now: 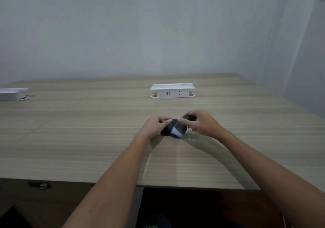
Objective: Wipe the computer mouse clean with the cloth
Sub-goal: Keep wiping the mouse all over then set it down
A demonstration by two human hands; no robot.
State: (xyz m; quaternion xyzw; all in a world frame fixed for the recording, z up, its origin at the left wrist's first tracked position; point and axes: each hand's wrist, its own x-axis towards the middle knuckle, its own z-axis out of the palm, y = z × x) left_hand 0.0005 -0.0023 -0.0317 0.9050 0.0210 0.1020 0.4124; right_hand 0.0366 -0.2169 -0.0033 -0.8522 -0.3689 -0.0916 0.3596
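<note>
Mid-wipe, by the look of it. Left hand [156, 125] closed around the dark computer mouse [168, 128], pinning it tilted just above the surface [88, 131], between the two hands. Right hand [200, 122] curled narrow over the mouse's far side, fingertips pressing down on what is probably the cloth [178, 131], a dark and pale patch draped over the mouse; too blurred to trace its edges. Another dark bit under the right fingers, possibly more cloth. White socket box [173, 90] well beyond both hands, out of the way. Next: rub the cloth across the shell with light pressure, keep the left grip firm, turn the mouse to reach unwiped sides.
</note>
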